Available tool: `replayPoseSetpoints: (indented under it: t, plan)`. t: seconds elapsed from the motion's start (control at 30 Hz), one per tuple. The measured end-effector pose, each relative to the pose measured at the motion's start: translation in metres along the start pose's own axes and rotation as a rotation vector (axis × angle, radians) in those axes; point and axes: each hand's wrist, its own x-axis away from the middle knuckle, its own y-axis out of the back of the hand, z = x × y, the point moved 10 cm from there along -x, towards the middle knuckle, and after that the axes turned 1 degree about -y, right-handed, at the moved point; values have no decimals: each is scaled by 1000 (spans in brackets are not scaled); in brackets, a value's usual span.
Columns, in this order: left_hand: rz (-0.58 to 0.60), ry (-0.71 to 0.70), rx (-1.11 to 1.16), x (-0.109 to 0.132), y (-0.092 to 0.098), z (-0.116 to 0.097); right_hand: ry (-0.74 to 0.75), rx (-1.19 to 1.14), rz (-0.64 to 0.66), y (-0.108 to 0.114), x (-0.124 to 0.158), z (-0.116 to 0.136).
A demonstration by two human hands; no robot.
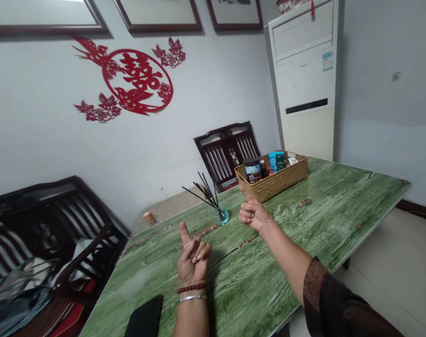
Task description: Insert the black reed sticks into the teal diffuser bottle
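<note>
My left hand (193, 255) is raised above the green table (325, 224), its index finger stretched up and the thumb and other fingers folded in. A dark red bead bracelet and a silver bangle circle that wrist. Further right, my right hand (254, 213) also points with its index finger, the rest curled; its fingertip overlaps the near left corner of a wicker basket (285, 184) in view, and contact cannot be told. Nothing shows in either hand. Between and behind the hands stands a teal glass diffuser (222, 215) with dark sticks.
Jars and packets, one a dark-lidded jar (252, 170), fill the basket. A black flat object (145, 317) lies at the near left. Behind the table are a wooden chair (230, 150) and a small orange-brown item (148, 217). Clothes (26, 290) cover the left-hand chair.
</note>
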Motion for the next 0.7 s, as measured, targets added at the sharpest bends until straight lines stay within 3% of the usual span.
replayPoseSetpoints:
  t: [0.17, 0.3, 0.47, 0.57, 0.63, 0.7]
  plan:
    - [-11, 73, 10, -2, 8, 27, -152, -39, -62, 50, 8, -58]
    - [-3, 124, 31, 1, 10, 44, -182, -52, -63, 59, 11, -64]
    - [-30, 86, -13, 4, 16, 37, -181, -65, -66, 59, 14, -62]
    - [-177, 27, -311, -9, 36, 26, -168, -45, -140, 65, 12, -61]
    - [-358, 21, -724, -24, 56, 18, -138, -29, -243, 71, 6, -58]
    - [-382, 23, -867, -47, 62, 19, -115, 13, -362, 77, -1, -54]
